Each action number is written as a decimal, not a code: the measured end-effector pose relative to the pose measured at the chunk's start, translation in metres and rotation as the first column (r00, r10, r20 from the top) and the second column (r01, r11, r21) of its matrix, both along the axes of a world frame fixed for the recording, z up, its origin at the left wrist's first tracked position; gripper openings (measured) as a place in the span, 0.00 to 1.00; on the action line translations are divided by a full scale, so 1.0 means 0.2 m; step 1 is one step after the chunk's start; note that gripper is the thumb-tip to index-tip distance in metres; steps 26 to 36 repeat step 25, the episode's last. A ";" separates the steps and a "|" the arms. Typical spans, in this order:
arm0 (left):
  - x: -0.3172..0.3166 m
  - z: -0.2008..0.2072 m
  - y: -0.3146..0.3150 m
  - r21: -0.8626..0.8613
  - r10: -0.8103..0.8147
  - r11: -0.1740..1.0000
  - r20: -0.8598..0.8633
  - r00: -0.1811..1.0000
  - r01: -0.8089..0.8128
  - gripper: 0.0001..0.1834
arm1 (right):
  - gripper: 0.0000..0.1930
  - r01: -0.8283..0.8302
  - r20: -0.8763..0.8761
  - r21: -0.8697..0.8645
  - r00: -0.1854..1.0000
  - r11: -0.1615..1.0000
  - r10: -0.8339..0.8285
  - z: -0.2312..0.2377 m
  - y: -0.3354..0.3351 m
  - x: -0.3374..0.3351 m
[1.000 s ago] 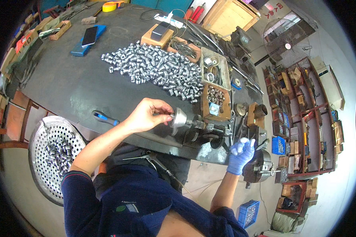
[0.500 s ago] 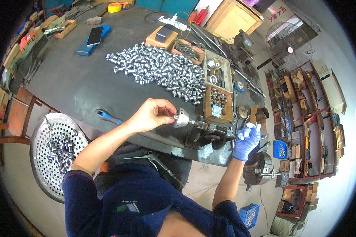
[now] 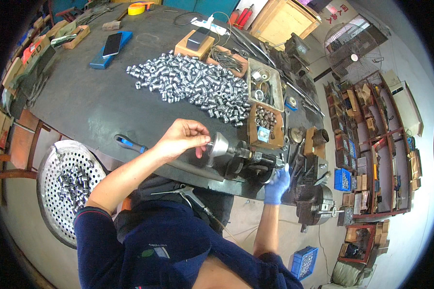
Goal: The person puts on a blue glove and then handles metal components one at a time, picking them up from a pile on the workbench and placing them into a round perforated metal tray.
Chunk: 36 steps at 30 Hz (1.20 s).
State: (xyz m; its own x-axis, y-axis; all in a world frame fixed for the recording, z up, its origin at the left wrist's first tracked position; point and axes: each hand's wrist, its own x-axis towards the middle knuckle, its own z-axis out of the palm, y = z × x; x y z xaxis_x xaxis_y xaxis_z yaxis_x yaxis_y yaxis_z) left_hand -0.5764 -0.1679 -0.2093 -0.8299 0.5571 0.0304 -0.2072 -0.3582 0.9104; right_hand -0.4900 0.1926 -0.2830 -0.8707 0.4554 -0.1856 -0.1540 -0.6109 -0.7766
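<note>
My bare left hand [image 3: 182,138] is at the open face of a round steel chuck [image 3: 220,144], thumb and fingers pinched together. Between the fingertips is a small metal part [image 3: 210,143], mostly hidden by them. The chuck sits on the left end of a dark bench-mounted spindle device [image 3: 248,161] at the table's front edge. My right hand [image 3: 277,186], in a blue glove, is beside the device's right end, smeared by motion; its grip is unclear. A large heap of shiny metal fittings [image 3: 188,84] lies beyond my left hand.
A perforated metal pan [image 3: 48,192] with more fittings stands at left. A blue-and-black-handled tool [image 3: 130,143] lies near the front edge. An open box of small parts [image 3: 265,140] sits behind the device, a bench vise [image 3: 316,204] right of it. An air gun [image 3: 190,195] rests on my lap.
My right hand has moved left and down, nearer to the device's right end. My left hand stays at the chuck with its lower fingers shifted slightly downward.
</note>
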 end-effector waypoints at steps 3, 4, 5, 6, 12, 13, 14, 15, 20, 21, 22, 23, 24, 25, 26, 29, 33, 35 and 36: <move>0.00 0.01 -0.01 0.001 -0.005 1.000 0.013 1.000 0.005 0.11 | 0.14 0.026 0.083 0.212 0.996 0.977 -0.044 -0.03 0.03 -0.26; 0.00 0.02 -0.02 -0.005 -0.006 1.000 0.027 1.000 0.006 0.11 | 0.14 0.037 0.120 0.280 0.990 0.959 -0.073 0.01 0.05 -0.33; 0.00 0.03 -0.02 0.002 -0.014 1.000 0.029 0.999 0.014 0.11 | 0.15 -0.045 0.109 0.231 0.994 0.972 0.020 0.07 0.07 -0.36; 0.00 0.03 -0.03 -0.001 -0.020 1.000 0.040 0.999 0.020 0.12 | 0.17 -0.036 -0.006 0.233 0.999 0.972 0.038 0.13 0.06 -0.39; 0.00 0.05 -0.07 -0.022 0.026 0.999 0.020 0.999 -0.026 0.11 | 0.20 -0.058 -0.511 0.150 0.850 0.987 0.128 0.40 -0.01 -0.16; 0.00 0.05 -0.09 -0.044 0.059 0.997 0.035 0.998 -0.057 0.11 | 0.21 -0.074 -0.530 0.129 0.838 0.989 0.132 0.41 -0.02 -0.10; 0.00 0.05 -0.14 -0.073 0.072 0.995 -0.011 0.997 -0.072 0.10 | 0.22 -0.039 -0.517 0.160 0.848 0.986 0.118 0.41 -0.02 -0.03; 0.02 0.04 -0.22 -0.129 0.092 0.987 -0.035 0.995 -0.096 0.09 | 0.22 -0.067 -0.531 0.146 0.836 0.987 0.136 0.40 -0.03 0.03; 0.24 0.00 -0.74 -0.486 0.323 0.805 -0.122 0.939 -0.340 0.06 | 0.22 -0.204 -0.341 0.085 0.914 0.975 0.221 0.18 -0.01 0.19; 0.30 -0.02 -0.85 -0.571 0.384 0.720 -0.144 0.912 -0.394 0.05 | 0.21 -0.161 -0.279 0.068 0.945 0.985 0.173 0.11 -0.02 0.18; 0.36 -0.05 -0.97 -0.632 0.422 0.633 -0.202 0.884 -0.447 0.05 | 0.20 -0.115 -0.175 -0.077 0.979 0.990 0.100 0.06 -0.02 0.16; 0.42 -0.10 -1.08 -0.657 0.481 0.577 -0.206 0.852 -0.485 0.05 | 0.19 -0.050 -0.137 0.008 0.989 0.999 0.051 0.02 -0.02 0.13; 0.48 -0.15 -1.20 -0.669 0.526 0.522 -0.236 0.817 -0.529 0.05 | 0.18 -0.005 -0.126 0.076 0.992 0.997 0.015 -0.02 -0.03 0.11; 0.54 -0.20 -1.31 -0.718 0.553 0.445 -0.251 0.795 -0.536 0.06 | 0.18 0.015 -0.120 0.108 0.993 0.994 -0.002 -0.04 -0.03 0.09; 0.54 -0.20 -1.31 -0.718 0.553 0.445 -0.251 0.795 -0.536 0.06 | 0.18 0.015 -0.120 0.108 0.993 0.994 -0.002 -0.04 -0.03 0.09; 0.54 -0.20 -1.31 -0.718 0.553 0.445 -0.251 0.795 -0.536 0.06 | 0.18 0.015 -0.120 0.108 0.993 0.994 -0.002 -0.04 -0.03 0.09; 0.54 -0.20 -1.31 -0.718 0.553 0.445 -0.251 0.795 -0.536 0.06 | 0.18 0.015 -0.120 0.108 0.993 0.994 -0.002 -0.04 -0.03 0.09; 0.54 -0.20 -1.31 -0.718 0.553 0.445 -0.251 0.795 -0.536 0.06 | 0.18 0.015 -0.120 0.108 0.993 0.994 -0.002 -0.04 -0.03 0.09; 0.54 -0.20 -1.31 -0.718 0.553 0.445 -0.251 0.795 -0.536 0.06 | 0.18 0.015 -0.120 0.108 0.993 0.994 -0.002 -0.04 -0.03 0.09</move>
